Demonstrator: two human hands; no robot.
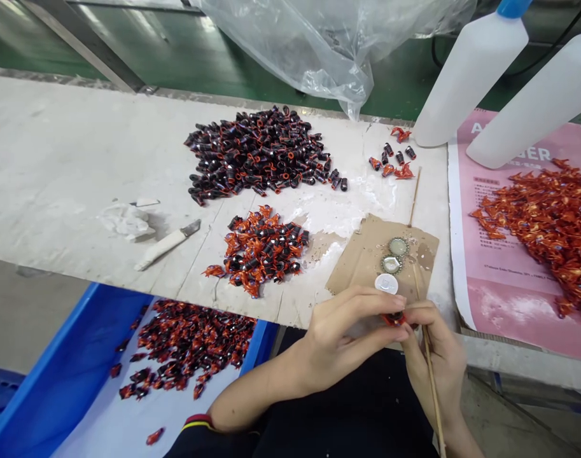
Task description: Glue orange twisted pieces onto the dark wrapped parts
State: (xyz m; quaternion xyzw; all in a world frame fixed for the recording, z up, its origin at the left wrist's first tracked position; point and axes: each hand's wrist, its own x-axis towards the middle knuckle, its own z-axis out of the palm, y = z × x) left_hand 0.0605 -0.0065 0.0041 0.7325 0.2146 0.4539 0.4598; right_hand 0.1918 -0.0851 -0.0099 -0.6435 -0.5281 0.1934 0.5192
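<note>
My left hand point(347, 334) pinches a small black-and-orange plastic figure piece point(394, 317) between thumb and fingers. My right hand point(438, 350) meets it there, fingertips against the piece, with a thin wooden stick point(432, 375) lying through its grip. Fingers cover most of the piece. Just beyond the hands, two bottle caps point(392, 264) and a white round lid point(386, 284) rest on a brown cardboard sheet point(357, 257). A second stick point(415, 197) lies at the cardboard's far edge. To the left is a pile of joined orange-and-black pieces point(266, 248).
Black hollow parts point(266, 149) are heaped farther back. Orange parts point(552, 222) cover a pink printed sheet point(490, 267) at right, near two white bottles point(476, 73). A knife point(168, 245) lies left. Below the table edge, a blue bin point(56, 381) contains many pieces.
</note>
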